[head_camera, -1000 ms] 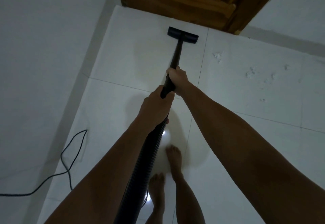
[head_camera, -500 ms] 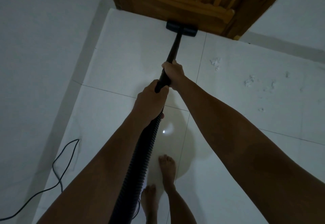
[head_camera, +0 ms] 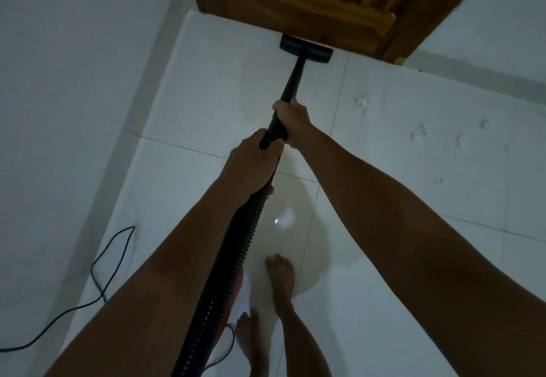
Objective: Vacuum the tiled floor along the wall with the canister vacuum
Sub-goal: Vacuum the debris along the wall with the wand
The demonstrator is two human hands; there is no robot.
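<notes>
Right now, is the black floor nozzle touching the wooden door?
Cannot tell. In the head view the black floor nozzle sits right at the brown wooden door bottom edge, overlapping it; no gap or contact shows plainly.

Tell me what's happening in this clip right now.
A barefoot person is vacuuming a white tiled floor. The right hand grips the black wand and the left hand grips it lower, where the ribbed hose joins. The floor head sits against the foot of the wooden door. White debris bits lie unswept to the right; a black power cord trails by the left wall.
</notes>
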